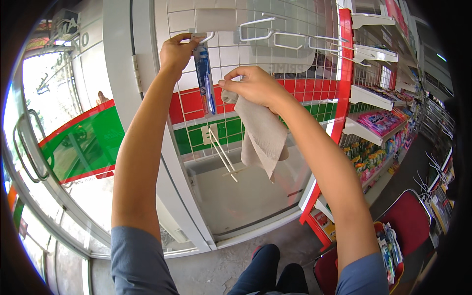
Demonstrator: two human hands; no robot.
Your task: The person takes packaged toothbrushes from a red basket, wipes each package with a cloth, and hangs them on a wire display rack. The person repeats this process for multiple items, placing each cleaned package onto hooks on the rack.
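Note:
At the upper left of the wire grid [227, 51], my left hand [176, 56] pinches the top of a narrow blue toothbrush pack [203, 73]. The pack hangs upright beside a white display hook [210, 37]; whether its hole is on the hook is hidden by my fingers. Lower and to the right, my right hand [255, 84] is closed on a beige-grey cloth [263, 130]. The cloth droops from thumb and fingers, its bunched upper end close to the pack but seemingly apart from it.
More white hooks [256, 30] stick out along the grid. A lower prong hook [222, 153] points toward me. Shelves [376, 125] with colourful packets stand at right, behind a red post [339, 115]. A red chair [407, 219] carries several packs [391, 250]. A glass door [73, 196] is at left.

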